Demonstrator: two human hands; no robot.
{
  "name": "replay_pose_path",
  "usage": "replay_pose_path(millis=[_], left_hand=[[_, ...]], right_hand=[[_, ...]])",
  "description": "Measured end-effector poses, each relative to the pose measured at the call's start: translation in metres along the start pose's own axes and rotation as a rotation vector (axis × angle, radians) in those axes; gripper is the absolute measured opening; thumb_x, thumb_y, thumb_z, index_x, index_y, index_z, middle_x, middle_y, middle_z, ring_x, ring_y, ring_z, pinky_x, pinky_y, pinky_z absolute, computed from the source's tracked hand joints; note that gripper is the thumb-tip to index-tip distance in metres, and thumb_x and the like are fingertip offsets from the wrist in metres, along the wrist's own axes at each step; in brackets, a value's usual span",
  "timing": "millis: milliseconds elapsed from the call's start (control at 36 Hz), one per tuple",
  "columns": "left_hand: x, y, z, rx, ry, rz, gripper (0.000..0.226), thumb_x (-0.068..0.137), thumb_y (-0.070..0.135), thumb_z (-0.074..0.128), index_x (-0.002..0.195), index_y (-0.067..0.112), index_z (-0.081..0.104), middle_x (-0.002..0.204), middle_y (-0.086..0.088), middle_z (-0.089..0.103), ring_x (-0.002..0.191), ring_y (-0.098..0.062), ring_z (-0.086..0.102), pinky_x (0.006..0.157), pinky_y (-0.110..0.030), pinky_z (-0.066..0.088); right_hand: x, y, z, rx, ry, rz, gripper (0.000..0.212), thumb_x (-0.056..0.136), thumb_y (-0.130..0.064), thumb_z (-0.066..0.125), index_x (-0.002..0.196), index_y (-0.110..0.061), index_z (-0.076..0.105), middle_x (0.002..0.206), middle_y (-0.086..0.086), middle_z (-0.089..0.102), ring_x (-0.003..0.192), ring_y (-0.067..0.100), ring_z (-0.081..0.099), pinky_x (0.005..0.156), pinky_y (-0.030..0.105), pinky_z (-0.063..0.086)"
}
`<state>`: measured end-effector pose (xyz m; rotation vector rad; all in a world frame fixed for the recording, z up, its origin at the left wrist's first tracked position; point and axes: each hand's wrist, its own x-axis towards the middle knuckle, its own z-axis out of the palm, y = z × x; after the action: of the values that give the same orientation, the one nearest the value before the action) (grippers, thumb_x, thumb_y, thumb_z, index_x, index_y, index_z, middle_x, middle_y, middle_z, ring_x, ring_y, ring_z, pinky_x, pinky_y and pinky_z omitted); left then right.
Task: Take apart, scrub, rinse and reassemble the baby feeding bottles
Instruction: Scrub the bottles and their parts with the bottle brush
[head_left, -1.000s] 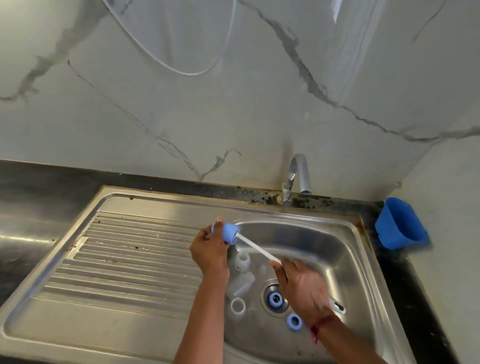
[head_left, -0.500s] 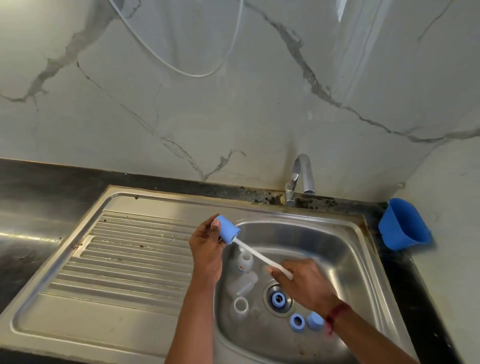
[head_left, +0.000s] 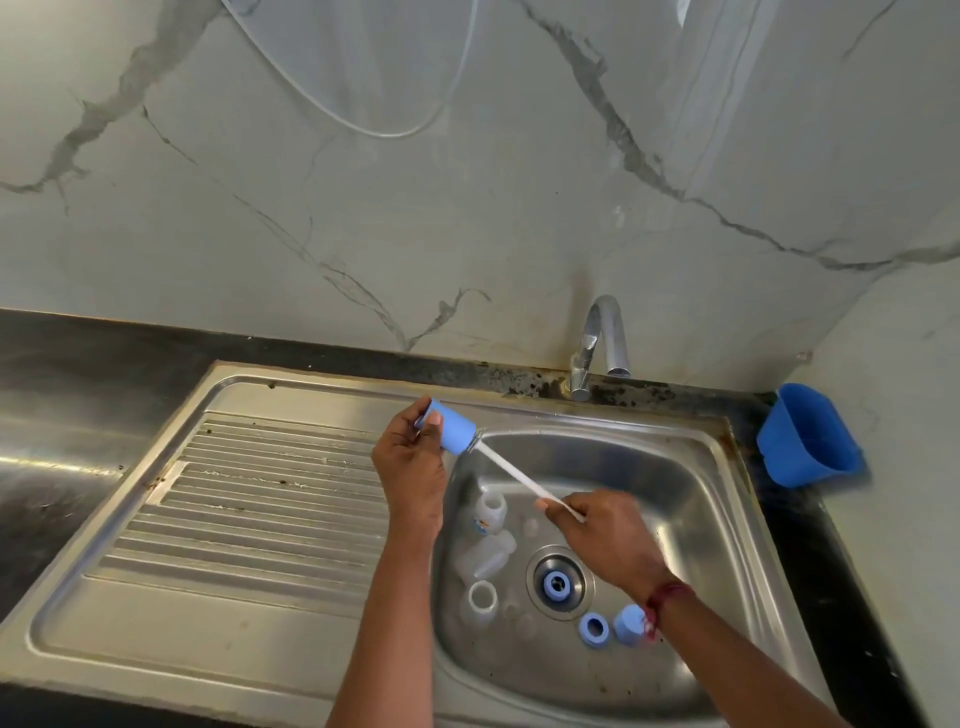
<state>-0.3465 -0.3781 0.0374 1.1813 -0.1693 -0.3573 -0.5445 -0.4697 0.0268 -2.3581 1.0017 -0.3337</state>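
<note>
The left hand (head_left: 410, 467) grips a blue cap (head_left: 454, 434) above the back left edge of the sink bowl (head_left: 717, 467). The cap's open end points down and right. A white brush handle (head_left: 511, 475) sticks out of it on the same slant. The right hand (head_left: 608, 540) pinches that handle. Bottles (head_left: 491, 514) and blue rings (head_left: 594, 630) lie below, and a ribbed board (head_left: 260, 499) spreads wide to the left.

No word, brand or number can be read anywhere in the view. One clear bottle (head_left: 490, 513) in the sink (head_left: 685, 499) bears a small coloured print. It is too blurred to make out.
</note>
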Motion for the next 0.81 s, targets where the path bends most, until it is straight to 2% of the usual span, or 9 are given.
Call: replay_pose_path(millis=[111,167,278,361,444,528,583,667,806], left_hand=[[0.002,-0.002,-0.012,0.067,-0.105,-0.016,0.018,0.091,0.009,0.067,0.103,0.021,0.073,0.094,0.002,0.072,0.096,-0.02,0.063,0.095,-0.053,0.05],[0.002,0.0,-0.015,0.03,-0.158,-0.04,0.019,0.085,0.023,0.073,0.103,0.02,0.074,0.093,0.005,0.074,0.1,-0.024,0.064,0.091,-0.047,0.053],[0.004,-0.003,-0.022,-0.069,-0.179,-0.08,0.072,0.055,0.06,0.09,0.105,0.011,0.073,0.103,-0.016,0.07,0.097,-0.031,0.067,0.078,-0.038,0.061],[0.004,-0.006,-0.024,-0.139,-0.174,-0.122,0.084,0.049,0.059,0.093,0.108,0.004,0.07,0.107,-0.022,0.067,0.101,-0.039,0.064,0.08,-0.039,0.061],[0.003,-0.007,-0.022,-0.193,-0.131,-0.163,0.09,0.042,0.058,0.095,0.108,0.002,0.068,0.101,-0.015,0.072,0.101,-0.035,0.067,0.082,-0.04,0.061],[0.003,-0.007,-0.02,-0.225,-0.076,-0.172,0.087,0.041,0.055,0.097,0.105,0.002,0.068,0.095,-0.01,0.074,0.097,-0.032,0.07,0.083,-0.043,0.06],[0.002,-0.006,-0.019,-0.244,-0.05,-0.17,0.076,0.051,0.048,0.095,0.105,0.002,0.068,0.095,-0.011,0.074,0.096,-0.032,0.07,0.082,-0.043,0.061],[0.002,-0.003,-0.016,-0.237,-0.045,-0.166,0.034,0.079,0.02,0.073,0.106,0.001,0.067,0.088,-0.005,0.075,0.092,-0.026,0.07,0.077,-0.036,0.062],[0.0,-0.001,-0.018,-0.223,-0.054,-0.154,0.019,0.093,-0.001,0.059,0.111,-0.002,0.065,0.091,-0.006,0.073,0.092,-0.024,0.069,0.078,-0.037,0.062]], right_hand=[[-0.006,0.0,0.0,-0.053,-0.09,-0.026,0.056,0.094,-0.052,0.056,0.052,-0.018,0.043,0.044,-0.003,0.038,0.042,0.011,0.038,0.05,0.018,0.035],[-0.009,0.005,0.001,-0.036,-0.088,-0.071,0.057,0.094,-0.056,0.054,0.054,-0.017,0.046,0.045,-0.003,0.04,0.046,0.01,0.042,0.048,0.017,0.033],[-0.013,0.018,0.009,0.022,-0.061,-0.161,0.06,0.091,-0.066,0.045,0.055,-0.017,0.047,0.048,0.002,0.046,0.047,0.014,0.039,0.048,0.017,0.029],[-0.016,0.023,0.012,0.025,-0.022,-0.174,0.057,0.09,-0.07,0.04,0.055,-0.024,0.04,0.048,-0.005,0.042,0.048,0.013,0.039,0.049,0.016,0.03],[-0.017,0.026,0.015,0.055,0.01,-0.138,0.061,0.089,-0.073,0.038,0.056,-0.021,0.044,0.048,-0.006,0.043,0.048,0.012,0.041,0.049,0.016,0.032],[-0.015,0.024,0.015,0.052,0.072,-0.121,0.058,0.089,-0.07,0.042,0.053,-0.025,0.04,0.045,-0.008,0.041,0.047,0.011,0.042,0.048,0.016,0.031],[-0.013,0.022,0.015,0.043,0.101,-0.104,0.057,0.09,-0.067,0.045,0.052,-0.025,0.036,0.045,-0.01,0.042,0.045,0.012,0.041,0.047,0.018,0.031],[-0.011,0.022,0.014,0.054,0.103,-0.079,0.058,0.091,-0.063,0.047,0.051,-0.023,0.035,0.044,-0.008,0.04,0.044,0.013,0.038,0.046,0.022,0.031],[-0.009,0.018,0.014,0.028,0.003,-0.031,0.059,0.093,-0.055,0.054,0.05,-0.017,0.041,0.042,-0.004,0.035,0.046,0.012,0.039,0.048,0.02,0.031]])
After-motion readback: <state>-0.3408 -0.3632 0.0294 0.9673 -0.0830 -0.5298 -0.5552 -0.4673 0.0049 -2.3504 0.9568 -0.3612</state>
